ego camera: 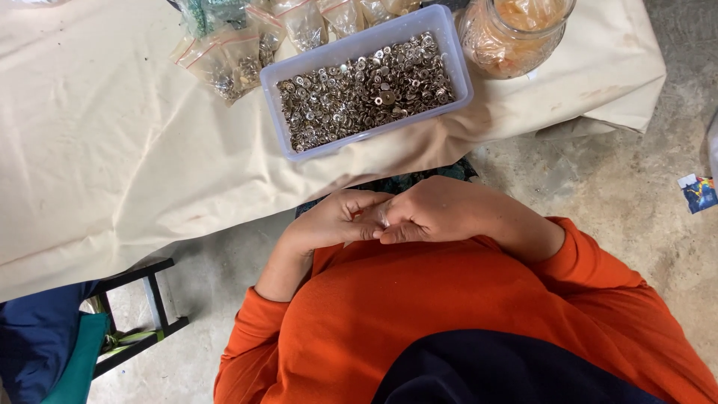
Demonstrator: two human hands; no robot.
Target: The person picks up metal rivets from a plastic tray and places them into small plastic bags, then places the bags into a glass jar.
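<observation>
My left hand [333, 221] and my right hand [434, 209] meet in front of my chest, fingertips pinched together on a small clear plastic bag [383, 217] that is mostly hidden between them. I wear orange sleeves. Just beyond the hands, on a cream cloth-covered table [112, 150], stands a pale blue plastic tub [456, 52] full of small silver metal snap fasteners [366, 90].
Several small clear bags of fasteners [232, 60] lie behind the tub. A glass jar [512, 34] with orange contents stands at the table's right end. A black stool frame [142, 314] and blue-green fabric [45, 344] sit lower left on the concrete floor [636, 209].
</observation>
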